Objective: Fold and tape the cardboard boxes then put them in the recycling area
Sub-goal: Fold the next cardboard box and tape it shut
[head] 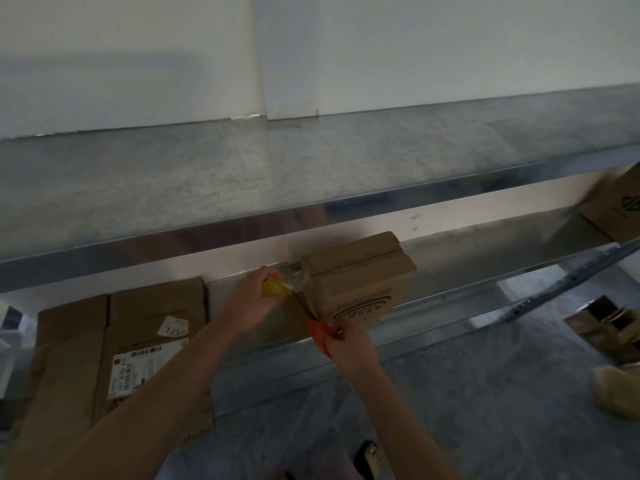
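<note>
The left hand [250, 301] is curling its grip round a yellow tape roll [273, 288] and holding it up just beside the small box [360, 282]. The right hand [349, 345] is pinching the orange handles of the scissors [320, 336] in its grip. The dark blades are pointing up toward the clear tape strip [294, 276] that is running from the roll to the side of the box. I cannot tell if the blades are touching the tape, because it is dim there. The box is sitting on the lower metal shelf [485, 261], close to the wall, with its flaps folded shut and a seam showing on top. Flat boxes [114, 341] are lying to the left, and another box [613, 209] is sitting far off at the right end of the shelf. I think the taping step is going on, and the cutting part is coming up. Next, the blades are going to need to close across the strip while the left hand is pulling it tight, so the cut is clean. Then the loose end is going to need pressing down onto the box.
</note>
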Available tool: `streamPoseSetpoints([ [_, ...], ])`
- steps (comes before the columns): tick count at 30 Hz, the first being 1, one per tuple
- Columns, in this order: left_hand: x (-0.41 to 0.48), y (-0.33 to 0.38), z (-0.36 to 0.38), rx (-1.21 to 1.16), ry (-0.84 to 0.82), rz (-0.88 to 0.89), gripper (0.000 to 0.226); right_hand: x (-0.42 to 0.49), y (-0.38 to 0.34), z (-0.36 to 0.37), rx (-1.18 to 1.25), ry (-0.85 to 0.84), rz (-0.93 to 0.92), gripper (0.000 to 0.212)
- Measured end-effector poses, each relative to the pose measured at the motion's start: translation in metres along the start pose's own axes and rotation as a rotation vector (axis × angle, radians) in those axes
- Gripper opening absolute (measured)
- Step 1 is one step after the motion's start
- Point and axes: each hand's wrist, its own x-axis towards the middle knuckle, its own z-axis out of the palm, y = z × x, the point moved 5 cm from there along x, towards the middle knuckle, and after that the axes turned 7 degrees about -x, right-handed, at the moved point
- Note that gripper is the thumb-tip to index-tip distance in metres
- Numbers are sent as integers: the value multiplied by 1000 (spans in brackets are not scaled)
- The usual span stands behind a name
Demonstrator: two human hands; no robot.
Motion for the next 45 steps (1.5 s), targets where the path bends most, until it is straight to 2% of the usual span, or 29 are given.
streamPoseSetpoints([
  [4, -1, -3, -3, 3, 17, 11, 28, -1, 3, 0, -172, 19, -20, 50],
  [9, 1, -7, -1, 39, 7, 3, 28, -8, 6, -9, -261, 160, -79, 50],
  [15, -4, -16, 4, 21, -4, -42, 34, -1, 11, -3, -278, 98, -26, 57],
  [20, -9, -18, 3, 0, 35, -63, 32, 6, 11, -5, -196, 92, 11, 44],
  [27, -2, -5, -12, -36, 29, -35, 29, 7, 5, -18, -196, 57, -47, 48],
  [33, 1, -1, -8, -44, 14, -26, 30, -28, 29, -46, -269, 156, -154, 34],
  [37, 1, 0, -3, -58, 13, -33, 31, -48, 60, -90, -472, 220, -187, 30],
  [41, -1, -2, -1, -66, 30, -57, 35, -48, 94, -147, -584, 440, -209, 29],
  [45, -4, -2, 2, -74, 57, -69, 39, -14, 120, -188, -612, 555, -123, 30],
])
